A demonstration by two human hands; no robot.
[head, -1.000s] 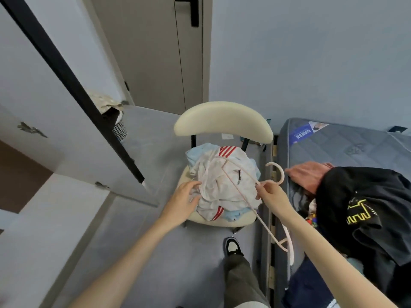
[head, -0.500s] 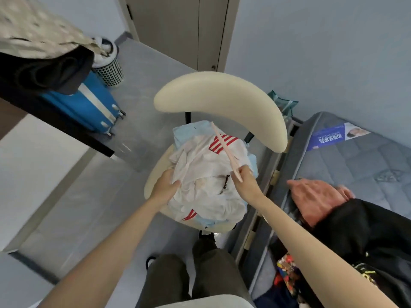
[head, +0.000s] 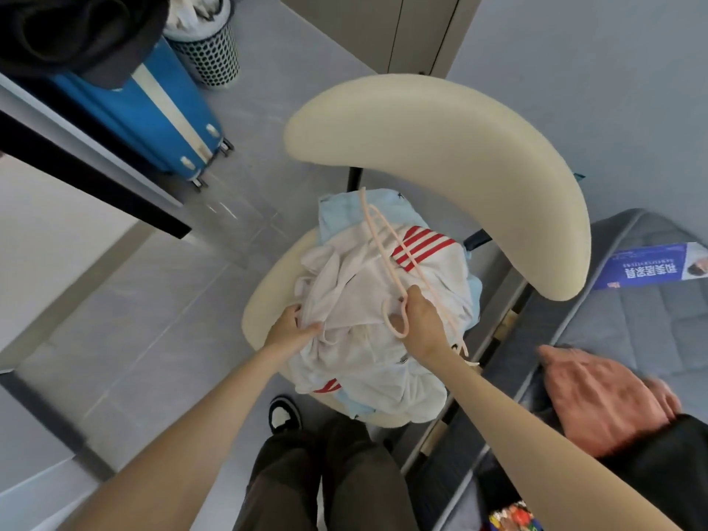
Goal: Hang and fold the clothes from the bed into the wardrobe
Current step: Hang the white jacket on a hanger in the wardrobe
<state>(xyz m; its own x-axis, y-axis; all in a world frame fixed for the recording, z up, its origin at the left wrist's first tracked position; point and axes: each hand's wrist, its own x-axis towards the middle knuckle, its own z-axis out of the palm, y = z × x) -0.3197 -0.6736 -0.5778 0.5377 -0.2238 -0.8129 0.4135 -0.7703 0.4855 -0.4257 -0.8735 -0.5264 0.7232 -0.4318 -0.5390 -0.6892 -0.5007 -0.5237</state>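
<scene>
The cream chair seat (head: 264,300) carries a clothes pile: a white red-striped garment (head: 364,362) over a light-blue garment (head: 337,212). The left hand (head: 289,333) grip pinches a white fold. The right hand (head: 421,323) grip closes on the pink hanger (head: 383,245), which lies across the pile. The mesh bin (head: 208,51) holds white material. A pink garment (head: 597,396) lies on the bed (head: 632,320).
</scene>
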